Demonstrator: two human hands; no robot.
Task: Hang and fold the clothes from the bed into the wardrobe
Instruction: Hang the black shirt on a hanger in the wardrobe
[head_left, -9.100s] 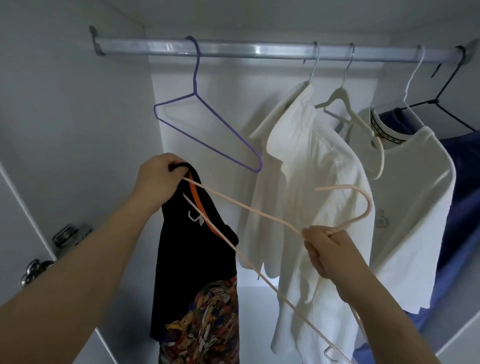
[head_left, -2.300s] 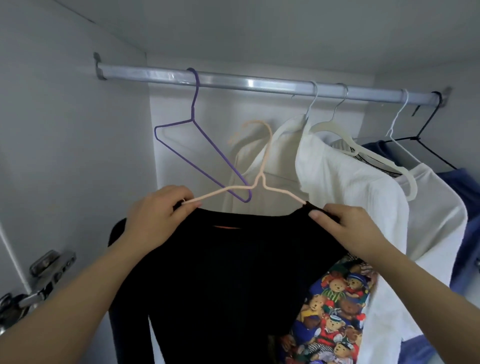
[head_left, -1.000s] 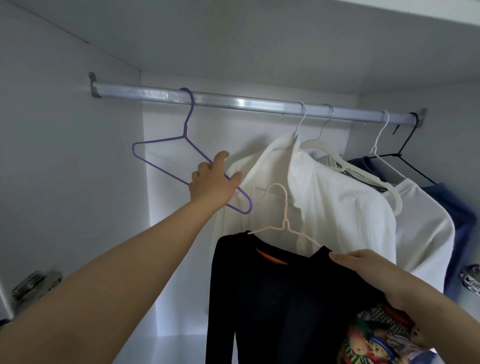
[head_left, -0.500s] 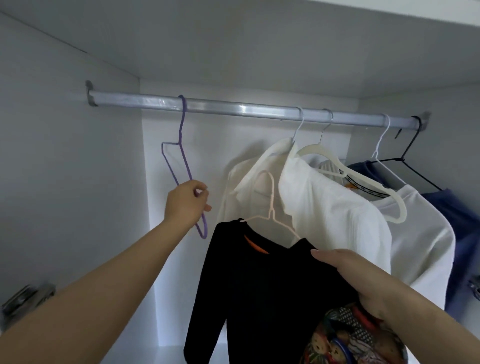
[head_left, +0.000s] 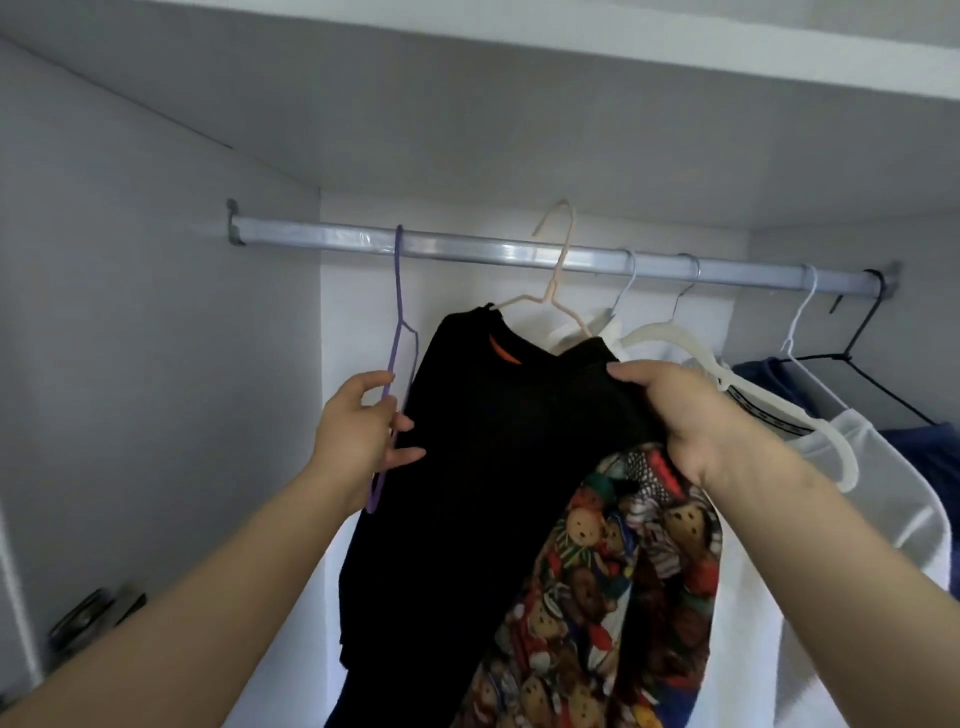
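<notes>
A black top (head_left: 488, 467) with a teddy-bear print panel (head_left: 613, 582) hangs on a peach wire hanger (head_left: 553, 280). My right hand (head_left: 680, 415) grips the top's right shoulder and lifts it; the hanger's hook stands level with the wardrobe rail (head_left: 467, 248), slightly above it. My left hand (head_left: 358, 431) holds an empty purple hanger (head_left: 397, 364), which hangs on the rail turned edge-on, to the left of the black top.
Right along the rail hang a white shirt (head_left: 587, 325), a cream plastic hanger (head_left: 727, 379) carrying a white T-shirt (head_left: 883, 493), and a black hanger (head_left: 857, 348) over a blue garment (head_left: 930, 447). The wardrobe's left wall (head_left: 156, 364) and a door hinge (head_left: 88, 618) are close by.
My right hand has raised the black top, bringing the peach hook up to the rail. My left hand still holds the purple hanger, now pushed a little left and edge-on.
</notes>
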